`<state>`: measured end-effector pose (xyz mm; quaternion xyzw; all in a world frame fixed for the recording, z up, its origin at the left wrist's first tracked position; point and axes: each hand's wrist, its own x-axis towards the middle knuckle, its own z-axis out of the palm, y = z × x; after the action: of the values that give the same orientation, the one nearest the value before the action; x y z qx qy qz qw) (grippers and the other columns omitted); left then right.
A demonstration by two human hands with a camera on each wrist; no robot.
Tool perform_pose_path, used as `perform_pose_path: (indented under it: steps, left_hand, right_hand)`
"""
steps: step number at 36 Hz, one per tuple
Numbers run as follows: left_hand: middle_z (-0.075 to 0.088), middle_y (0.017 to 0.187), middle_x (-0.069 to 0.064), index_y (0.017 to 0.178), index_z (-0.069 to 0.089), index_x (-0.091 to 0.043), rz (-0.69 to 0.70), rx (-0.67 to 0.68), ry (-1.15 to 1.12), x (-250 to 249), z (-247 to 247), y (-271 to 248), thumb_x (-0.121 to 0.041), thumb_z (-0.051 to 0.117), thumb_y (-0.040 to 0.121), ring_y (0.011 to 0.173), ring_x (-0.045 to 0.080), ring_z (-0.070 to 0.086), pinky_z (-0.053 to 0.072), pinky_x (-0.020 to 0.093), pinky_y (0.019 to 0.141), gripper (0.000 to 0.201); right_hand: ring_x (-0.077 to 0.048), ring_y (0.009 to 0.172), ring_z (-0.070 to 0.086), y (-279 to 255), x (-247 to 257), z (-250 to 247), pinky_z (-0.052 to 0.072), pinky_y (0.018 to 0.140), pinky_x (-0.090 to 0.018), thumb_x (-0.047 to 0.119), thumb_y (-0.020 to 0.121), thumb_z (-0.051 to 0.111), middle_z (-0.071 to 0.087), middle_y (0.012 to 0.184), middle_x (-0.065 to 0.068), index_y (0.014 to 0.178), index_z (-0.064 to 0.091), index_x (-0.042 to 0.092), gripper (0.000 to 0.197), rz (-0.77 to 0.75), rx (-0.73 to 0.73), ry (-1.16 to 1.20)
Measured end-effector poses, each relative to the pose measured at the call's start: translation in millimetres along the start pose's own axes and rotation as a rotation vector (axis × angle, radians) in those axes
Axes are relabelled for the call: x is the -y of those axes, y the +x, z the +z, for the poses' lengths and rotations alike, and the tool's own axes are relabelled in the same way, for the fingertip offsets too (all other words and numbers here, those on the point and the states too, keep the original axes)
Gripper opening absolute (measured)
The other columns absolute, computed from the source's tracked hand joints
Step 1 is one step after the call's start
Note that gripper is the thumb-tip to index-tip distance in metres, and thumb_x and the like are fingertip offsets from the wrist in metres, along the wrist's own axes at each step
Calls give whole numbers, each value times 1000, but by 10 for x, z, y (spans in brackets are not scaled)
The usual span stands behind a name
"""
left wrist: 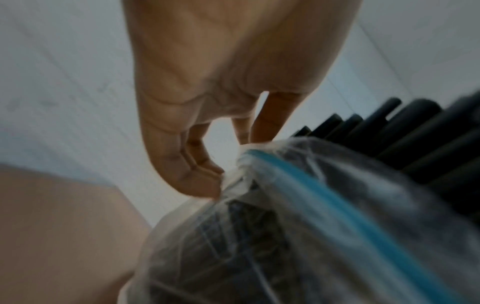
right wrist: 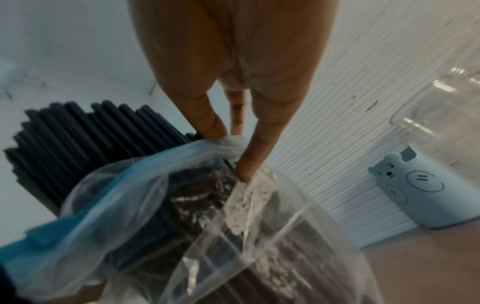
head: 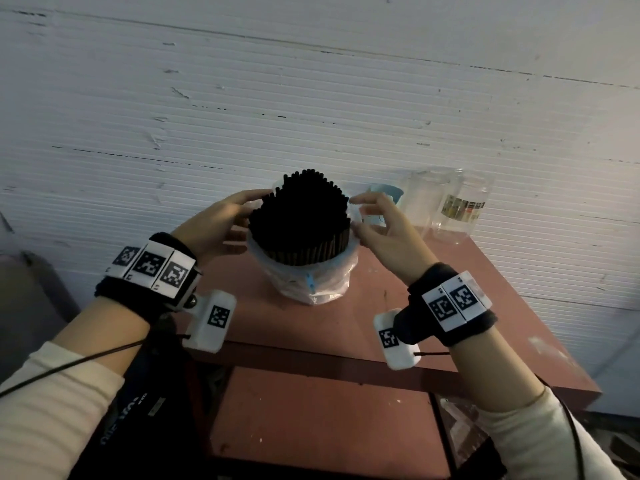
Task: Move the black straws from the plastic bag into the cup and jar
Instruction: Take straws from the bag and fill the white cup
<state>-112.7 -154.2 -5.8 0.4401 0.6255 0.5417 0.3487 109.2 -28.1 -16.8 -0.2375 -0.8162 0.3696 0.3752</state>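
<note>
A thick bundle of black straws [head: 299, 220] stands upright in a clear plastic bag [head: 311, 282] with a blue zip strip, on the red table [head: 433, 306]. The bag's mouth is rolled down around the straws [left wrist: 420, 131]. My left hand [head: 221, 220] pinches the bag's rim [left wrist: 233, 176] on the left side. My right hand [head: 377, 220] pinches the rim [right wrist: 228, 144] on the right side, beside the straws [right wrist: 78, 139]. A light blue cup [head: 388, 202] with a bear face [right wrist: 426, 189] and a clear jar [head: 450, 202] stand behind my right hand.
A white ribbed wall [head: 311, 98] rises right behind the table. The jar [right wrist: 441, 115] is at the table's back right corner. A lower red shelf [head: 311, 417] shows below the table's front edge.
</note>
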Motion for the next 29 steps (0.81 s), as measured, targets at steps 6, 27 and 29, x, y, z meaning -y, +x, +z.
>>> perform_pose_path:
  steps: [6,27,29]
  left_hand:
    - [68,75,-5,116,59,-29,57,5,-46,90,-6,28,7,41,96,60,7,65,56,23,63,45]
    - [63,128,-7,142,44,-28,132,149,-170,41,217,173,3,50,94,112,3,62,53,17,85,57]
    - [56,139,-4,148,36,-26,120,150,-115,72,220,173,7,48,95,120,5,57,51,20,91,63]
  right_hand:
    - [-29,82,64,-3,-59,64,59,74,-43,18,94,57,52,109,-5,126,52,27,34,72,14,-178]
    - [-4,101,67,-6,-21,-86,51,95,-27,23,80,77,70,107,13,148,33,14,82,167,101,73]
    - [-9,106,65,25,-72,-42,51,98,-34,30,77,79,65,121,9,147,36,16,84,172,114,-24]
